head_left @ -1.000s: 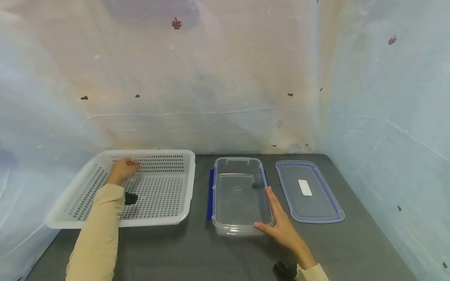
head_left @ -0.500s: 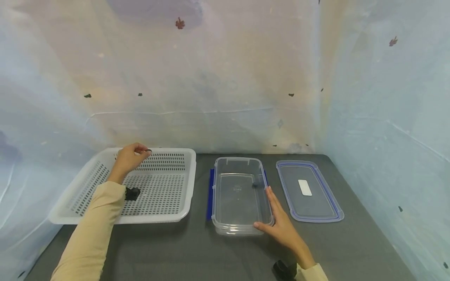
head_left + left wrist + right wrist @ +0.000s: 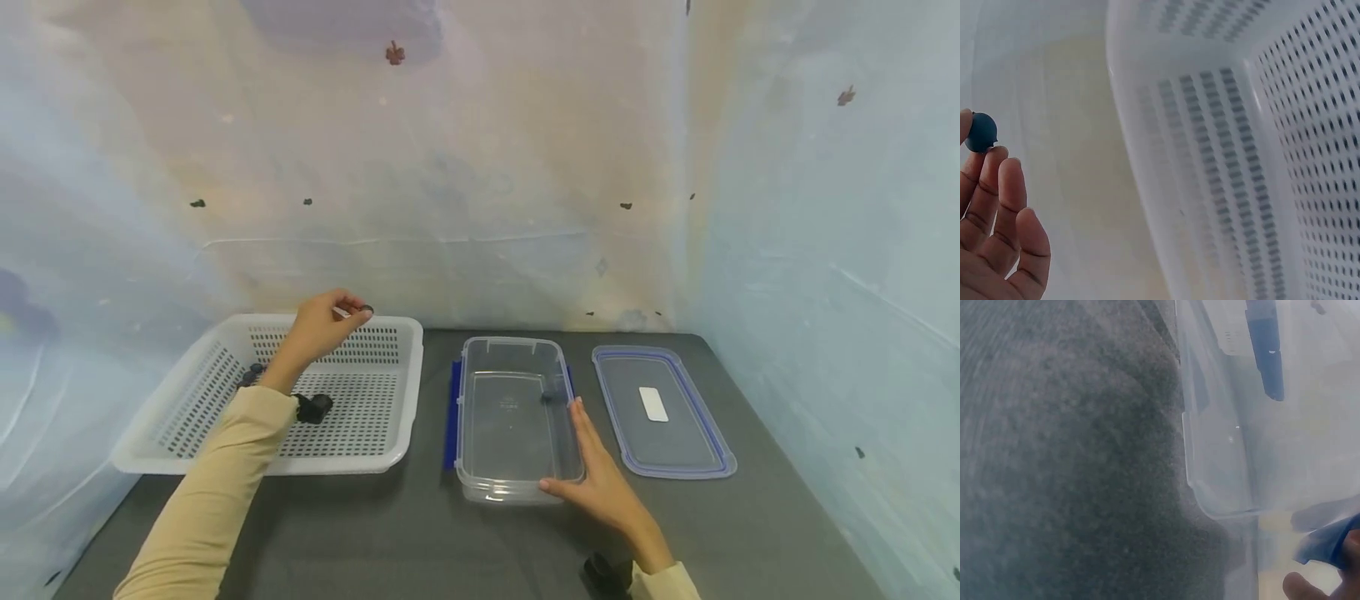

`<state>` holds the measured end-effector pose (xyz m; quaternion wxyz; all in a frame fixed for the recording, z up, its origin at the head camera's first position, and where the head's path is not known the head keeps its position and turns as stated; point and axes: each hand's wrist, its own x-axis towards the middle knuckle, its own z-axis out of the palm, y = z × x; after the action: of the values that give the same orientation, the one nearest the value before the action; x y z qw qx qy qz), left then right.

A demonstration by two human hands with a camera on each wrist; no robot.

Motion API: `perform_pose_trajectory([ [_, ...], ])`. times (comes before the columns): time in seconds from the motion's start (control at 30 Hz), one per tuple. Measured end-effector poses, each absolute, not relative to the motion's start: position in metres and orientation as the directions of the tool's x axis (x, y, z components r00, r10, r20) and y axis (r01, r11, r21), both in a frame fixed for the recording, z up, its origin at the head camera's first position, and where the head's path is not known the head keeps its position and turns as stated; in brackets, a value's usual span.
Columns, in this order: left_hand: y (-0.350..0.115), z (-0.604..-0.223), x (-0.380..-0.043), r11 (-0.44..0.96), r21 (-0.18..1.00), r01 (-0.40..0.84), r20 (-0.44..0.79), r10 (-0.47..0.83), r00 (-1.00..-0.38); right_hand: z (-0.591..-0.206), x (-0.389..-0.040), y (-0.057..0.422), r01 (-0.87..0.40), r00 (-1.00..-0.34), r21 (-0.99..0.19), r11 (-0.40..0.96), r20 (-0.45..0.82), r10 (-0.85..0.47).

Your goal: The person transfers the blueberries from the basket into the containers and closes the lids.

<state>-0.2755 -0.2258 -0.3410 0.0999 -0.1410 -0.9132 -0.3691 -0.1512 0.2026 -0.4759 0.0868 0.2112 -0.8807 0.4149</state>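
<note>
My left hand (image 3: 322, 325) is raised over the far rim of the white perforated basket (image 3: 408, 400). It pinches a small round blueberry (image 3: 982, 132) between thumb and fingertips. Behind that wrist, several dark berries (image 3: 251, 375) lie in the basket, partly hidden by the arm. My right hand (image 3: 600, 487) rests at the near right corner of a clear plastic container (image 3: 513, 446), its fingers straight along the side and its thumb on the front rim. Another dark berry (image 3: 547, 397) shows at the container's right side.
A clear lid (image 3: 693, 433) with a blue seal and white label lies to the container's right. One blue side latch (image 3: 453, 417) hangs outward on the left. A patterned sheet (image 3: 480, 167) encloses the grey table (image 3: 390, 542) at the back and sides.
My left hand has risen from inside the basket and moved right with the blueberry, uncovering the berries behind it. The right hand and the container stay in place.
</note>
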Motion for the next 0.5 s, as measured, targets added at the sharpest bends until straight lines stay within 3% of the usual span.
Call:
perform_pose_trajectory([
  [0.5, -0.150, -0.339, -0.277, 0.545, 0.744, 0.387, 0.269, 0.286, -0.920, -0.482, -0.153, 0.203, -0.456, -0.890, -0.713, 0.533, 0.350, -0.292],
])
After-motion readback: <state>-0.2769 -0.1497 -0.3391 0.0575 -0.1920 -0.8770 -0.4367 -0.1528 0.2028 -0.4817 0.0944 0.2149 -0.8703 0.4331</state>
